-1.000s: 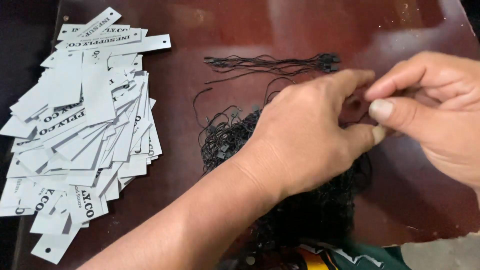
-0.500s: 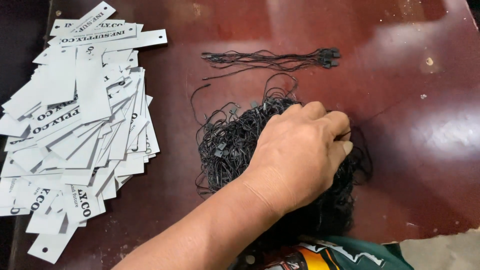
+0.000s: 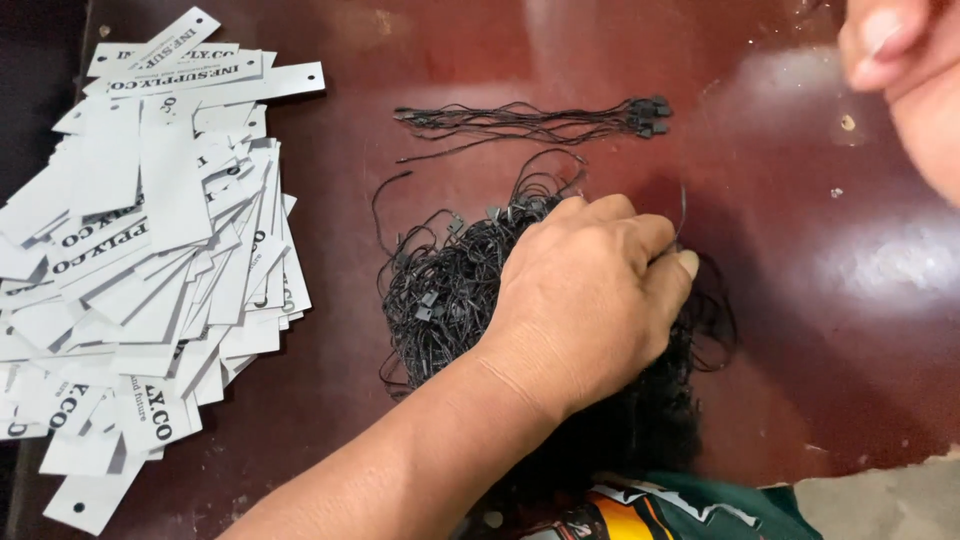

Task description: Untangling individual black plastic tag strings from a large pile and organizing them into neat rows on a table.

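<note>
My left hand [image 3: 590, 300] lies knuckles-up on a tangled heap of black tag strings [image 3: 440, 290] on a dark red table [image 3: 820, 330]. Its fingertips are curled together at the heap's right side, pinching a thin strand that sticks up beside them. My right hand [image 3: 915, 80] is blurred at the top right corner, raised off the table and partly out of frame; what it holds cannot be made out. A small straightened bundle of the same black strings [image 3: 530, 120] lies in a row beyond the heap.
A large loose pile of white paper tags [image 3: 150, 270] with punched holes covers the table's left side. Green and orange printed cloth [image 3: 690, 505] shows at the bottom edge. The table's chipped front edge runs along the lower right.
A second ago both hands met over the heap's right side. The right hand has since pulled away up to the top right corner, while the left stays on the tangle.
</note>
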